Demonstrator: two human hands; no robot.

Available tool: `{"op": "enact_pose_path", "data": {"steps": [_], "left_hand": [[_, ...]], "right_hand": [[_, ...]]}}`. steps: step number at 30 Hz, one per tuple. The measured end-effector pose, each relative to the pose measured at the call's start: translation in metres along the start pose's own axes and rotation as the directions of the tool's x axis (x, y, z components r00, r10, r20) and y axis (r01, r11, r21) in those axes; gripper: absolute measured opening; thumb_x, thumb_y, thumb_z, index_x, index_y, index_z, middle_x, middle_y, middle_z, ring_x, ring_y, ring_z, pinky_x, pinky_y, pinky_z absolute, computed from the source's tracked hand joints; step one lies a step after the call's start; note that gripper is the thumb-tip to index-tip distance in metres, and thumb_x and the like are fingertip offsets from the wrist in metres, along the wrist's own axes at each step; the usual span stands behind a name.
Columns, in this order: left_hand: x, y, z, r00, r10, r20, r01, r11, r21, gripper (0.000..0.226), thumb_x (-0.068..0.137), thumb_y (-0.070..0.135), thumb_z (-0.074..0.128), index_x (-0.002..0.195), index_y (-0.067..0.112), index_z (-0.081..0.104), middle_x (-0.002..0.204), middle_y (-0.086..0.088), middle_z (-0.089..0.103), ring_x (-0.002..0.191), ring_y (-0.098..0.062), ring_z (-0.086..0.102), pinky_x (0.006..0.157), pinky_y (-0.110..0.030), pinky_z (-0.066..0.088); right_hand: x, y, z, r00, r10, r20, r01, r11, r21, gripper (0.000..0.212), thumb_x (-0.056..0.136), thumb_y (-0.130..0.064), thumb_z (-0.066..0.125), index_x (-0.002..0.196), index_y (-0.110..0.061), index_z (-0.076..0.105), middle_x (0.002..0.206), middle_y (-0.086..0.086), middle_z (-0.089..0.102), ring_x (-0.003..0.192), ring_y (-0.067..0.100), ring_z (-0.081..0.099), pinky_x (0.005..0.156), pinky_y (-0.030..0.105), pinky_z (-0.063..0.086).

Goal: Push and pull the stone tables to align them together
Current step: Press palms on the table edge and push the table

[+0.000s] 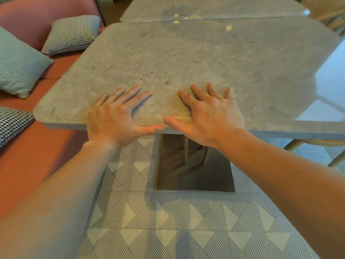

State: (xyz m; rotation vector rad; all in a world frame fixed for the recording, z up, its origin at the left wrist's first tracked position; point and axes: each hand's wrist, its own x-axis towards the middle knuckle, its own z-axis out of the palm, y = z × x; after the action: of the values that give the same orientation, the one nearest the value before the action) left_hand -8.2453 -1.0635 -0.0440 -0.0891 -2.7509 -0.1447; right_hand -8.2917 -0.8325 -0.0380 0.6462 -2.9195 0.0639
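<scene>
A grey stone table (196,58) fills the middle of the view, standing on a dark metal pedestal base (196,176). A second stone table (214,8) lies just beyond it, its near edge against the first table's far edge and set off to the right. My left hand (117,116) lies flat on the near edge, fingers straight and spread, thumb along the rim. My right hand (209,113) rests flat beside it with its fingers spread on the top, and its thumb meets the left thumb at the edge.
An orange bench seat (28,161) runs along the left with a grey-green cushion (16,66) and two houndstooth cushions (72,34) (13,122). A wooden chair (332,17) stands at the far right. Patterned floor tiles (177,225) lie below.
</scene>
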Motion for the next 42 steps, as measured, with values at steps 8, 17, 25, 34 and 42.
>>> {"op": "enact_pose_path", "data": {"steps": [8,17,25,34,42], "left_hand": [[0.009,-0.016,0.001,0.999,0.023,0.024,-0.024,1.0,0.014,0.109,0.064,0.102,0.035,0.154,0.043,0.052,0.163,0.006,0.051,0.153,-0.027,0.047,0.123,-0.054,0.035],[0.008,-0.017,-0.003,0.997,0.015,0.077,-0.015,1.0,0.001,0.114,0.063,0.106,0.025,0.158,0.046,0.044,0.168,0.01,0.043,0.158,-0.025,0.039,0.127,-0.053,0.029],[0.027,0.074,0.011,0.959,0.121,0.256,-0.094,0.989,-0.115,0.11,0.061,0.108,0.023,0.16,0.059,0.023,0.176,0.017,0.021,0.163,-0.041,0.019,0.128,-0.067,0.012],[0.067,0.215,0.035,0.864,0.37,0.34,-0.326,0.928,-0.181,0.103,0.069,0.095,0.046,0.16,0.057,0.016,0.18,0.006,0.01,0.164,-0.044,0.006,0.125,-0.073,0.004],[0.074,0.271,0.039,0.871,0.352,0.343,-0.299,0.933,-0.201,0.1,0.07,0.097,0.035,0.16,0.058,0.017,0.179,0.007,0.012,0.164,-0.044,0.006,0.125,-0.074,0.002]], "right_hand": [[0.01,-0.012,0.002,1.0,0.016,0.002,-0.016,1.0,-0.003,0.107,0.079,-0.099,0.004,0.162,-0.037,0.03,0.171,0.001,0.034,0.158,0.043,0.026,0.118,0.077,0.018],[0.005,-0.01,-0.002,0.999,0.032,0.023,-0.032,0.999,0.008,0.108,0.078,-0.1,0.004,0.164,-0.039,0.027,0.172,-0.001,0.031,0.16,0.04,0.023,0.12,0.074,0.015],[-0.043,0.066,-0.017,0.995,0.056,-0.082,-0.054,0.998,0.024,0.084,0.09,-0.088,0.018,0.156,-0.043,0.044,0.162,-0.006,0.049,0.151,0.027,0.045,0.119,0.052,0.037],[-0.108,0.217,-0.026,0.966,0.252,-0.06,-0.252,0.968,0.01,0.093,0.082,-0.097,0.002,0.157,-0.052,0.032,0.166,-0.008,0.043,0.152,0.031,0.042,0.115,0.063,0.038],[-0.107,0.225,-0.015,0.965,0.21,-0.159,-0.206,0.978,0.044,0.082,0.088,-0.082,0.026,0.153,-0.039,0.051,0.158,-0.004,0.054,0.146,0.031,0.049,0.114,0.063,0.038]]}}
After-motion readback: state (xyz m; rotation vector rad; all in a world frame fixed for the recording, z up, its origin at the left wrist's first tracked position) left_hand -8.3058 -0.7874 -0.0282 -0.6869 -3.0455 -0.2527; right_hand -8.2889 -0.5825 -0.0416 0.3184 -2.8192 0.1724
